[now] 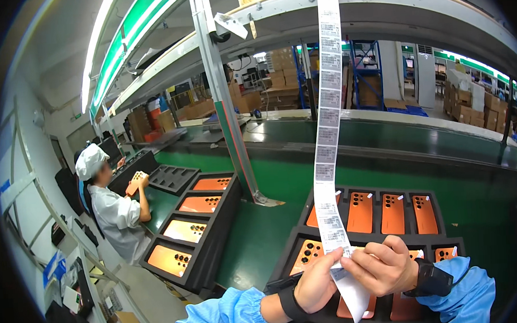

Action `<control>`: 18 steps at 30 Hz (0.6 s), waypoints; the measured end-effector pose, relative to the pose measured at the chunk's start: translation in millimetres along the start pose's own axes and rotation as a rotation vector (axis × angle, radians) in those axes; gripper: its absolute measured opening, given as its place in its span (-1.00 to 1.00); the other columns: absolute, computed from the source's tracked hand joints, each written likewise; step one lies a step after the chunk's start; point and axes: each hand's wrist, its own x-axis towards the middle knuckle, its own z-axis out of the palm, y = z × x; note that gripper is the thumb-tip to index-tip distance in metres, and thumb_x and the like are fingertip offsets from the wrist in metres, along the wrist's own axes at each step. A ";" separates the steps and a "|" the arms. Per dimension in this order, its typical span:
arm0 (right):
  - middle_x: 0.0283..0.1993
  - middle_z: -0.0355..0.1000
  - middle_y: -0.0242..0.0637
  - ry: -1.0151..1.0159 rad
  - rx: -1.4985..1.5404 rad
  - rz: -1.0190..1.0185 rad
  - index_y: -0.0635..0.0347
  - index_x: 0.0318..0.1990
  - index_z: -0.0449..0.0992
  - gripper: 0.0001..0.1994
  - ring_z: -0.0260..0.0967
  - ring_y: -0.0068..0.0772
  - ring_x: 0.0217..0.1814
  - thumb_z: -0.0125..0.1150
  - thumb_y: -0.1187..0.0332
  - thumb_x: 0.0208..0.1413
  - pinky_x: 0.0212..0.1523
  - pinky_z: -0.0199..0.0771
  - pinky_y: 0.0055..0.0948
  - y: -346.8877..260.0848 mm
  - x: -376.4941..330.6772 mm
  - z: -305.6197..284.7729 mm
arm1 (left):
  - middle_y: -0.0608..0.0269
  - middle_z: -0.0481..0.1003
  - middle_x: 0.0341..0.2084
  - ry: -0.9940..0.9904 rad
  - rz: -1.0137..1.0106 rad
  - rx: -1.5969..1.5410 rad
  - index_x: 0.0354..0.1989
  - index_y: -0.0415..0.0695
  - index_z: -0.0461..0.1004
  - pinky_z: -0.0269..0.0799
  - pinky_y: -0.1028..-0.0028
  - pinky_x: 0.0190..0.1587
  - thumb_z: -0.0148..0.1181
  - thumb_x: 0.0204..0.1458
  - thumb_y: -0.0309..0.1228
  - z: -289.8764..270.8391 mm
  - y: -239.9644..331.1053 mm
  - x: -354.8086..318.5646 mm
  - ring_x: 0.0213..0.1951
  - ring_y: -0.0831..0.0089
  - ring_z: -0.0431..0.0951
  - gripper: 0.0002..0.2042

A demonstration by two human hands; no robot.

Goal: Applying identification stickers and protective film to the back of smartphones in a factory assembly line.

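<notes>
A long white strip of printed labels [329, 99] hangs down from above and runs between my hands, its lower end curling below them. My left hand [316, 282] pinches the strip's left edge between thumb and fingers. My right hand [384, 266] is closed, with thumb and forefinger pressed on the strip beside my left thumb; whether a single label is lifted there I cannot tell. Under and behind my hands, black foam trays [435, 202] hold several orange phones [392, 214], backs up, some with small white tabs. My hands cover part of the nearer tray.
On the left, another black foam tray [229, 213] carries orange phones [199, 204]. Beyond it, a co-worker [111, 198] in a white cap and coat holds a phone [136, 184]. A metal post [227, 116] rises from the green bench [254, 238], under an overhead shelf [414, 1].
</notes>
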 end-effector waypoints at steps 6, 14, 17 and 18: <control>-0.21 0.47 -0.40 0.024 -0.022 -0.006 0.19 -0.32 0.58 -0.78 0.29 -0.56 -0.30 0.20 0.39 -0.20 -0.34 0.06 -0.52 1.2 7.8 12.3 | 0.22 0.41 -0.15 -0.047 0.065 0.041 0.00 -0.23 0.27 0.34 0.40 -0.01 -0.22 0.21 -0.27 -6.5 10.8 2.2 -0.11 0.44 0.44 -0.67; -0.10 0.45 -0.31 0.143 0.358 -0.011 0.17 -0.32 0.57 -0.74 0.32 -0.41 -0.20 0.16 0.36 -0.26 -0.30 0.17 -0.45 -1.5 13.9 8.0 | 0.17 0.46 -0.27 -0.193 -0.105 0.169 -0.10 -0.29 0.35 0.43 0.46 -0.15 -0.11 0.16 -0.33 -15.7 48.5 -0.2 -0.26 0.40 0.50 -0.72; -0.16 0.44 -0.27 0.198 0.594 0.140 0.19 -0.26 0.55 -0.71 0.30 -0.33 -0.23 0.22 0.42 -0.27 -0.31 0.23 -0.39 6.5 25.8 -17.2 | 0.07 0.47 -0.29 -0.106 -0.022 0.440 -0.11 -0.34 0.35 0.50 0.30 -0.19 0.04 0.06 -0.32 -21.6 95.2 -0.1 -0.33 0.26 0.54 -0.67; -0.21 0.43 -0.28 0.165 0.704 0.184 0.22 -0.26 0.55 -0.72 0.30 -0.33 -0.25 0.25 0.48 -0.26 -0.33 0.23 -0.40 14.3 28.5 -30.1 | 0.02 0.47 -0.28 -0.095 0.021 0.503 -0.12 -0.36 0.36 0.50 0.23 -0.17 0.07 0.03 -0.31 -32.4 118.6 -9.8 -0.35 0.21 0.55 -0.65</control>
